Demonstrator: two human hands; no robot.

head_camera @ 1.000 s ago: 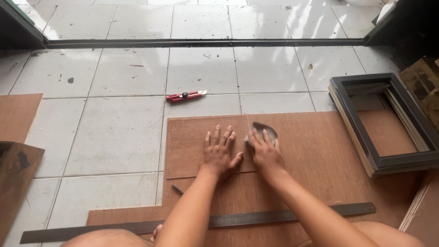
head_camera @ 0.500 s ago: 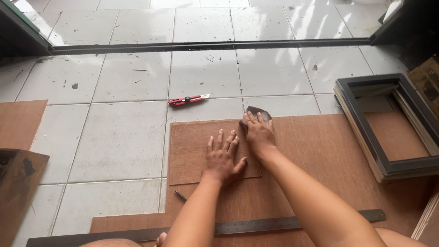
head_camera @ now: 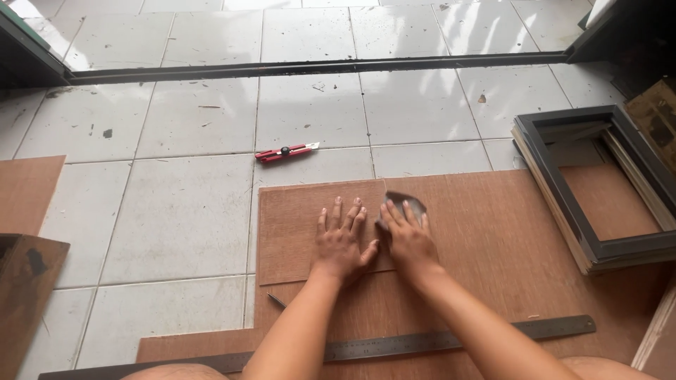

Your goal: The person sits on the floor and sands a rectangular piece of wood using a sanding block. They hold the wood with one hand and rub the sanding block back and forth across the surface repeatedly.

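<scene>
Your left hand (head_camera: 339, 243), fingers spread, pins the small brown board (head_camera: 296, 229) flat; your right hand's (head_camera: 408, 239) fingers press grey sandpaper (head_camera: 404, 204) against its edge.

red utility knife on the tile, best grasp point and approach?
Probably the middle of the red handle of the red utility knife, coming straight down from above, fingers pinching across its narrow width. It lies flat on the white tiled floor, long axis roughly left-right, bare blade at its right end, so stay left of that tip. Nothing crowds it; both hands are on the board.
</scene>
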